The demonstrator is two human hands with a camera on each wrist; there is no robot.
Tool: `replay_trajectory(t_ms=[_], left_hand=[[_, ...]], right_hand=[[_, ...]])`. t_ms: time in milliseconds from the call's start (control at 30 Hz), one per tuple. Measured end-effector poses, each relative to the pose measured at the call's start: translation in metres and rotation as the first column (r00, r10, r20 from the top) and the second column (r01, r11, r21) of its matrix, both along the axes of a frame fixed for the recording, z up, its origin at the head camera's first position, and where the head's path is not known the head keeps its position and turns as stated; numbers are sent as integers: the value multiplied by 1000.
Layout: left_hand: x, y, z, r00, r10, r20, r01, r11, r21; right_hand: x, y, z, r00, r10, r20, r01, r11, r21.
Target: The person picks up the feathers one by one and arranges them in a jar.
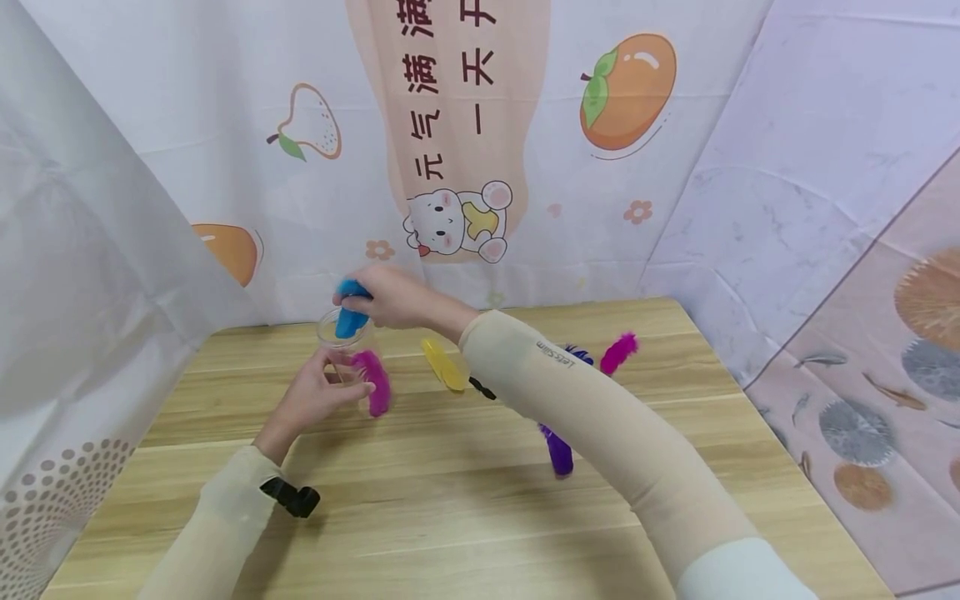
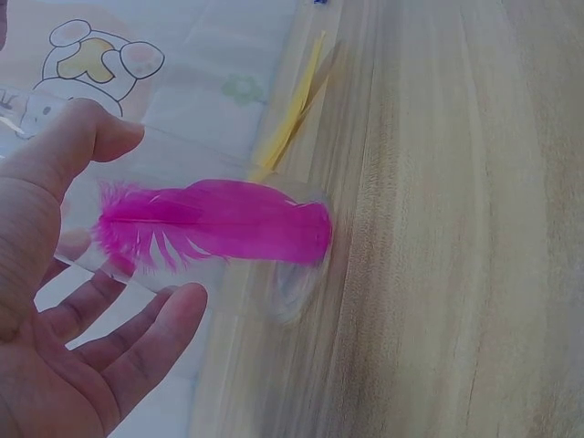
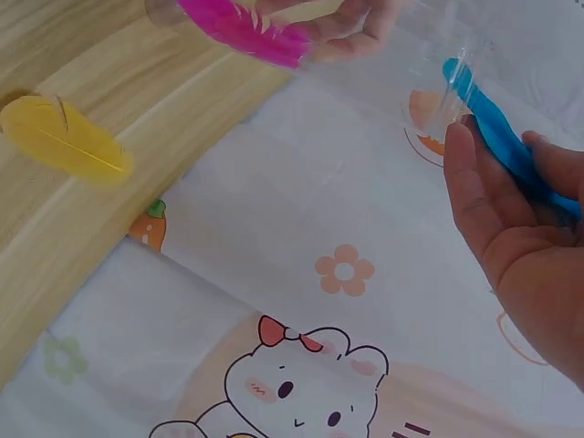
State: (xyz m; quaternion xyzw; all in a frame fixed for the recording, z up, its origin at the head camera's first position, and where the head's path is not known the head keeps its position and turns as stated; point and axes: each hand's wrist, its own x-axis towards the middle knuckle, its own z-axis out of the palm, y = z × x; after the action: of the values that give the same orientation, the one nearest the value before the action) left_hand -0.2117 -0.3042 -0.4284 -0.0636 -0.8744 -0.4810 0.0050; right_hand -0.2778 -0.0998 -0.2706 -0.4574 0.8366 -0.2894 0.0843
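My left hand (image 1: 318, 390) holds a tall clear cup (image 1: 324, 332), thumb on one side and fingers on the other. A magenta feather (image 2: 219, 219) appears to stand inside the cup, seen through its wall. Above the cup's mouth, my right hand (image 1: 392, 296) pinches a blue feather (image 3: 506, 137) between thumb and fingers. The lower end of that feather reaches past the rim into the opening. A yellow feather (image 1: 444, 365) lies on the table just right of the cup.
Farther right on the wooden table (image 1: 420, 517) lie a purple feather (image 1: 559, 455), a dark blue feather (image 1: 581, 356) and another magenta feather (image 1: 619, 353), partly behind the right forearm. A printed cloth (image 1: 315, 208) hangs along the table's back edge.
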Motion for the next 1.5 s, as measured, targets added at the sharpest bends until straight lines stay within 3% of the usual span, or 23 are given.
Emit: replay_trajectory(t_ms=[433,800,1033,1300,1500], left_hand=[[-2,1,-2,1000,-19,3,19,1000,24],[-2,-2,-4,999,-25,-23,25,1000,2],[1,1,0,1000,-21,-8,22,1000,21],[0,0,-1,999,-35,-4,35,998,59],[0,0,0,999,-31,-9,31,998,63]], right_hand=[[-6,-12,5,1000,14,-20,-12,996,86],[0,-24,4,998,50,-24,-45,985,165],[-3,-19,0,999,43,32,-45,995,90],[-6,-17,-2,998,54,14,-54,998,27],[-9,-9,-7,1000,20,6,-20,996,-89]])
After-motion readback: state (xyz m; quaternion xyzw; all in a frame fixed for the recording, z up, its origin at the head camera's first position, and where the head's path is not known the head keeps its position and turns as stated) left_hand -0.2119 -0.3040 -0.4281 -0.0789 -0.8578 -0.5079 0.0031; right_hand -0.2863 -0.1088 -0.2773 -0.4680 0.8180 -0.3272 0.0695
